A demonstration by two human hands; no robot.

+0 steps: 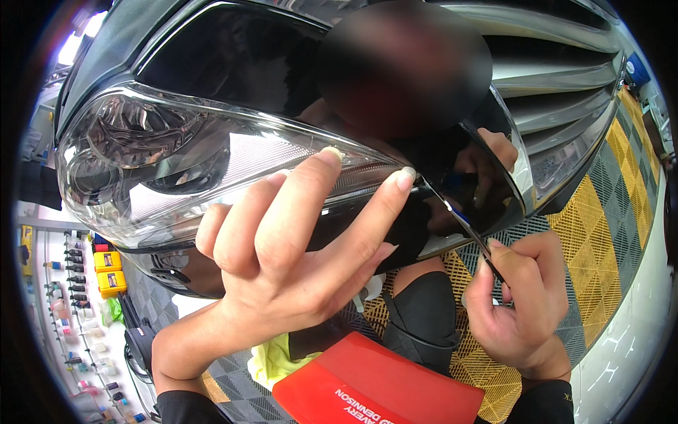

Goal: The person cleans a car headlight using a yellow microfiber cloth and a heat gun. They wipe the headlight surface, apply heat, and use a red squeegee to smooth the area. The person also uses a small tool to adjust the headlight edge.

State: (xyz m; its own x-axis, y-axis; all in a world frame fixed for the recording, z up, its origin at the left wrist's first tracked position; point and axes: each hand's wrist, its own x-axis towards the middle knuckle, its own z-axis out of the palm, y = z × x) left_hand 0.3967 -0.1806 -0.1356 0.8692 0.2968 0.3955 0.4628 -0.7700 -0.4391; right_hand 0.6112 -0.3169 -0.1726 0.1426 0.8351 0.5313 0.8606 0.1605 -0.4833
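My left hand (293, 240) is open over the inner corner of a clear car headlight (176, 155). Its index fingertip presses where the lamp narrows to a point, beside the glossy black bumper (466, 191). Another fingertip touches the lamp's upper edge. In my right hand (522, 297), pinched between thumb and fingers, is a slim pen-like tool (466, 225) with a dark handle and a shiny shaft. Its tip reaches the lamp corner, close to my left index finger. The exact kind of tip is too small to tell.
A chrome-slatted grille (558, 81) lies at upper right. A blurred disc hides part of the bodywork. Below are a red panel with white lettering (381, 381), a yellow-green cloth (275, 360) and yellow and grey floor tiles (586, 261). Yellow boxes (109, 272) and racked bottles stand left.
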